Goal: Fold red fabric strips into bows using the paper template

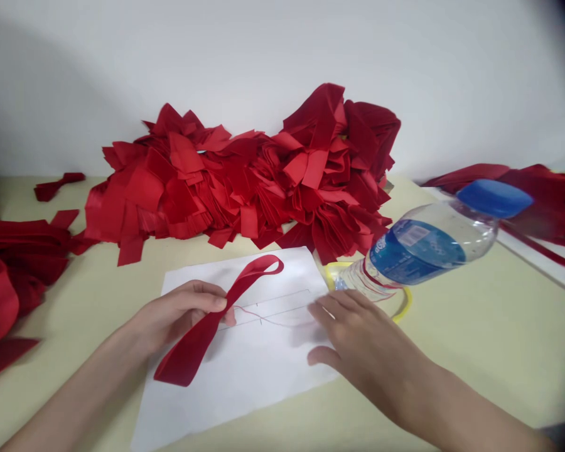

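Note:
My left hand (191, 311) pinches a red ribbon bow (193, 342) at its narrow middle, between thumb and forefinger. One loop points up and right, the other down and left. A thin red thread (268, 321) trails from the pinched middle across a white sheet of paper (245, 389) with ruled pencil lines. Over the paper's right edge, my right hand (362, 342) has its fingers stretched out and thumb apart. The thread passes toward its fingertips, where its path is hard to make out. Just beyond is a plastic bottle (419, 251) with red thread wound around its lower part.
A big heap of folded red ribbon (245, 182) lies along the wall. More red fabric (19, 270) is at the left, near a small red bow (59, 185). Red strips (537, 201) rest on a white board at the right. A yellow ring (405, 306) surrounds the bottle's base.

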The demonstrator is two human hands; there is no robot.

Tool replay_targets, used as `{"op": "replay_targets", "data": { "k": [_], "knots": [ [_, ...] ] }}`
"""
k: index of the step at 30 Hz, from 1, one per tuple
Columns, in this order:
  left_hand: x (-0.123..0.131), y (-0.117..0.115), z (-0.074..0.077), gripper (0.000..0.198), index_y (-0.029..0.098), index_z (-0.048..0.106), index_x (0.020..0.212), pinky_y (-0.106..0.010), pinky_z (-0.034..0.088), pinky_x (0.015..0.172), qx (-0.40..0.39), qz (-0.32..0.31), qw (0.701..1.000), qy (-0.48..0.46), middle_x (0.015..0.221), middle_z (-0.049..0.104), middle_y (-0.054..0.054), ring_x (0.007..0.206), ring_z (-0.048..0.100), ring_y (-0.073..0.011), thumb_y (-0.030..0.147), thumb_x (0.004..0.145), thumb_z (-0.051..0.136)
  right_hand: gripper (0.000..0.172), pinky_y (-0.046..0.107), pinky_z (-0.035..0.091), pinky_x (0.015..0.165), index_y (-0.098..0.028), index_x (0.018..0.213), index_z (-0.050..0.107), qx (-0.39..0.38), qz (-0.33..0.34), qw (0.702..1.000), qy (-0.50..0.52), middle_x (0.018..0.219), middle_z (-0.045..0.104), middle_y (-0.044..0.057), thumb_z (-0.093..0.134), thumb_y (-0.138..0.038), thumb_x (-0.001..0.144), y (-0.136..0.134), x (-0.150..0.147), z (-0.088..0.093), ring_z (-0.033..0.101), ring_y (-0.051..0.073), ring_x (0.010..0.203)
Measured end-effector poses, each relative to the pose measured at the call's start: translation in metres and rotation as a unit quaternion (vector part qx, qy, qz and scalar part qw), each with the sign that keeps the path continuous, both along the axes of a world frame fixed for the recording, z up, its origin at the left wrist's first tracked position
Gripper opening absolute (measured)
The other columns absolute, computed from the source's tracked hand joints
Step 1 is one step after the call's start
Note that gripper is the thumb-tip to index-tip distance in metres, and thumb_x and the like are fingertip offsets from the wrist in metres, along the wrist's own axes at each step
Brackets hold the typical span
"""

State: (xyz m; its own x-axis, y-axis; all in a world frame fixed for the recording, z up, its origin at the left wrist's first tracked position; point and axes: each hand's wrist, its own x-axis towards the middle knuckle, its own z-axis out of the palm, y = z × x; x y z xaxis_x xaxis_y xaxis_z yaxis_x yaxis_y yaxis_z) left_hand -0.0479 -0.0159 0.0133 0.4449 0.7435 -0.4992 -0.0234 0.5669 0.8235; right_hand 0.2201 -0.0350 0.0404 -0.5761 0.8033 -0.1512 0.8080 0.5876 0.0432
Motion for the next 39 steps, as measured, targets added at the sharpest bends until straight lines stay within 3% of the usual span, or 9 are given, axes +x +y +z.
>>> {"op": "replay_targets", "data": {
  "k": [2, 4, 7, 9, 14, 20, 29, 35, 39],
  "knots": [
    [0.004, -0.002, -0.001, 0.01, 0.017, 0.071, 0.071, -0.027, 0.043, 0.063, 0.002, -0.015, 1.0, -0.011, 0.073, 0.068, -0.006, 0.068, 0.057, -0.0175, 0.026, 0.071, 0.066, 0.049, 0.047, 0.037, 0.096, -0.007, 0.108, 0.06, 0.018, 0.001, 0.995, 0.095, 0.112, 0.061, 0.019, 0.07, -0.039, 0.073, 0.002, -0.016, 0.006, 0.051, 0.033, 0.111],
    [0.008, -0.004, -0.002, 0.01, 0.016, 0.072, 0.072, -0.026, 0.044, 0.064, 0.003, -0.032, 0.999, -0.027, 0.073, 0.068, -0.005, 0.068, 0.057, -0.0171, 0.024, 0.07, 0.067, 0.047, 0.039, 0.038, 0.096, -0.011, 0.113, 0.056, -0.064, 0.039, 0.976, 0.205, 0.12, 0.057, 0.014, 0.061, -0.044, 0.079, 0.006, -0.032, 0.01, 0.048, 0.027, 0.116],
    [0.013, -0.007, -0.003, 0.007, 0.015, 0.072, 0.071, -0.024, 0.043, 0.067, 0.013, -0.034, 0.998, -0.059, 0.073, 0.069, -0.005, 0.071, 0.058, -0.0164, 0.02, 0.07, 0.067, 0.033, 0.028, 0.044, 0.084, -0.018, 0.104, 0.057, -0.239, 0.055, 0.915, 0.321, 0.107, 0.062, 0.004, 0.056, -0.044, 0.083, 0.013, -0.048, 0.008, 0.056, 0.017, 0.1],
    [0.015, -0.008, -0.004, 0.006, 0.015, 0.073, 0.071, -0.024, 0.043, 0.069, 0.009, -0.02, 0.997, -0.075, 0.072, 0.068, -0.004, 0.071, 0.057, -0.0157, 0.018, 0.069, 0.069, 0.027, 0.024, 0.044, 0.075, -0.018, 0.098, 0.058, -0.289, 0.031, 0.884, 0.367, 0.093, 0.064, 0.0, 0.06, -0.039, 0.082, 0.017, -0.054, 0.004, 0.058, 0.013, 0.084],
    [0.016, -0.008, -0.006, 0.006, 0.015, 0.073, 0.07, -0.021, 0.039, 0.062, -0.033, 0.012, 0.995, -0.098, 0.064, 0.064, 0.0, 0.059, 0.05, -0.0099, 0.02, 0.067, 0.072, 0.018, 0.018, 0.034, 0.055, -0.017, 0.074, 0.059, -0.264, -0.02, 0.883, 0.387, 0.067, 0.057, -0.005, 0.06, -0.033, 0.082, 0.024, -0.056, -0.002, 0.044, 0.005, 0.056],
    [0.022, -0.009, -0.011, 0.007, 0.018, 0.073, 0.076, -0.02, 0.039, 0.068, -0.028, 0.029, 0.989, -0.141, 0.07, 0.065, 0.001, 0.067, 0.051, -0.01, 0.024, 0.073, 0.071, 0.011, 0.018, 0.032, 0.054, -0.018, 0.074, 0.062, -0.23, -0.017, 0.889, 0.395, 0.063, 0.056, -0.007, 0.06, -0.024, 0.082, 0.027, -0.054, 0.003, 0.043, 0.004, 0.054],
    [0.023, -0.01, -0.018, 0.02, 0.016, 0.071, 0.073, -0.02, 0.036, 0.057, -0.014, 0.096, 0.989, -0.108, 0.066, 0.062, -0.001, 0.057, 0.047, -0.0093, 0.036, 0.075, 0.069, 0.014, 0.016, 0.031, 0.048, -0.016, 0.072, 0.062, -0.243, -0.037, 0.842, 0.481, 0.054, 0.048, -0.007, 0.054, -0.019, 0.084, 0.034, -0.047, 0.01, 0.037, 0.003, 0.048],
    [0.033, -0.014, -0.018, 0.016, 0.017, 0.068, 0.065, -0.022, 0.04, 0.067, 0.007, 0.161, 0.982, -0.094, 0.064, 0.061, 0.001, 0.067, 0.052, -0.0117, 0.031, 0.072, 0.071, 0.015, 0.016, 0.031, 0.047, -0.016, 0.078, 0.057, -0.333, -0.033, 0.757, 0.561, 0.058, 0.048, -0.006, 0.053, -0.027, 0.086, 0.027, -0.053, 0.013, 0.04, 0.004, 0.051],
    [0.042, -0.021, -0.014, 0.016, 0.017, 0.066, 0.063, -0.022, 0.04, 0.072, 0.015, 0.173, 0.979, -0.103, 0.064, 0.06, 0.002, 0.069, 0.052, -0.0112, 0.028, 0.075, 0.069, 0.012, 0.018, 0.034, 0.052, -0.017, 0.079, 0.058, -0.283, -0.055, 0.8, 0.526, 0.062, 0.052, -0.005, 0.053, -0.026, 0.085, 0.022, -0.06, 0.0, 0.043, 0.005, 0.055]
  ]
}}
